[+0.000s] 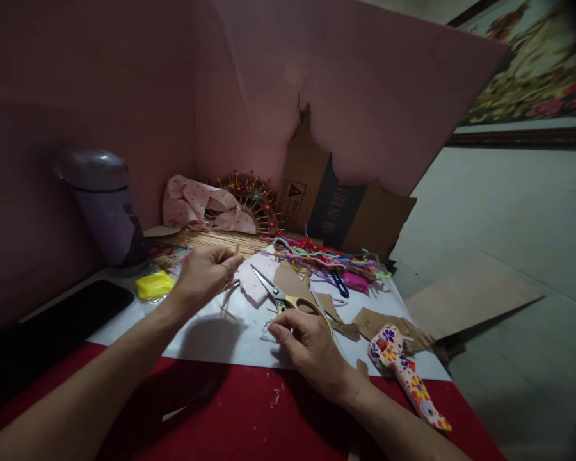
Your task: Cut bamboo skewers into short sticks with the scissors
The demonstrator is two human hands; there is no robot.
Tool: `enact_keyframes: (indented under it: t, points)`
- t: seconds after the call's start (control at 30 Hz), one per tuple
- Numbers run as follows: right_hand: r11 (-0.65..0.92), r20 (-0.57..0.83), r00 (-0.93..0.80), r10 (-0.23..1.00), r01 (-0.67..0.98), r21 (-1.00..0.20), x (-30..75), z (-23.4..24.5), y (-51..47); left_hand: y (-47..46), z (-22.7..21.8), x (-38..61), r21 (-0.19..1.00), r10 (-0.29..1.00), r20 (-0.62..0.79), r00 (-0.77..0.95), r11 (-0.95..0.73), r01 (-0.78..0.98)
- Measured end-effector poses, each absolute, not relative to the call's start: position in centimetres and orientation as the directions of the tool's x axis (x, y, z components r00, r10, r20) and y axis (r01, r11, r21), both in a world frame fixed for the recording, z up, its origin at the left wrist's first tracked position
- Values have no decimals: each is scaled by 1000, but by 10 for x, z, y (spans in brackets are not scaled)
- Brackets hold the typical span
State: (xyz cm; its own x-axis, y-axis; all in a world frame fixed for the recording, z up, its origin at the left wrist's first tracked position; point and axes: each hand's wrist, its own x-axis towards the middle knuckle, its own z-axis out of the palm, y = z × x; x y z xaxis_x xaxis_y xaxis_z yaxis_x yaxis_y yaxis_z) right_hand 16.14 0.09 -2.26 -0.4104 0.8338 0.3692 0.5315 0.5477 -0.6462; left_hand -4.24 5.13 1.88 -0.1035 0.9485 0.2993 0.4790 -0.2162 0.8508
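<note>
My left hand [202,276] is raised over the white sheet, its fingers closed in a pinch. From the fingertips pokes the end of a thin tan stick [237,249]. My right hand [313,351] is lower, thumb and fingers pressed together; whatever is in that pinch is too small to make out. Directly behind it lie scissors [277,293] with gold handles, blades pointing up and left, partly hidden by the hand. Pink spotted cloth [255,279] and torn cardboard pieces [292,282] lie around the blades.
Colourful pipe cleaners [324,256] are heaped at the back, before a cut cardboard sheet [302,173]. On the left stand a purple tumbler [100,211] and a yellow packet [154,284], with a black phone [84,310] nearer. A flowered cloth-covered piece [408,374] lies at right.
</note>
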Motion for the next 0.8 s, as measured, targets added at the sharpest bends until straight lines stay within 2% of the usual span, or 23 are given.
enact_keyframes:
  t: [0.07,0.13,0.2,0.27,0.4,0.53,0.63,0.8]
  points:
    - [552,389,-395,832,529,-644,161,-23,0,59,23,-58,743,925,322,-202,-114,659]
    - [554,402,-383,832,526,-645,161,-23,0,65,26,-70,605,923,278,-265,46,795]
    - [554,407,-377,832,523,-648,162,-22,1,70,27,-78,471,926,224,-303,169,866]
    - [554,411,-373,832,520,-650,162,-21,1,74,27,-81,384,925,177,-335,249,889]
    - [551,405,-375,834,514,-658,163,-21,1,76,26,-83,313,923,124,-365,313,897]
    - [553,402,-383,832,516,-654,164,-21,0,76,27,-86,327,929,118,-351,298,897]
    - [557,405,-385,829,516,-650,164,-22,0,76,28,-88,323,958,60,-279,246,914]
    - [564,405,-394,825,522,-640,163,-22,0,76,27,-90,199,979,24,-204,195,960]
